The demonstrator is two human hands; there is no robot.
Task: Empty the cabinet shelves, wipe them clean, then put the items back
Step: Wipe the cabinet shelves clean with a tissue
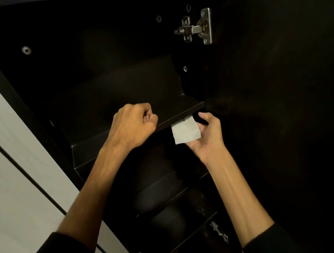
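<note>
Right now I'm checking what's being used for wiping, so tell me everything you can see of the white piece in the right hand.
The white wipe is a small, roughly square folded piece, paper or thin cloth by its look, pale and clean. It lies on the upturned fingers of the right hand, its top edge tucked under the front edge of the dark shelf.

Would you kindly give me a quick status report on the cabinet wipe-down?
Left hand fisted at shelf front edge. Right hand holds white wipe just under that shelf. Upper shelf looks bare; lower shelves too dark to tell.
</note>
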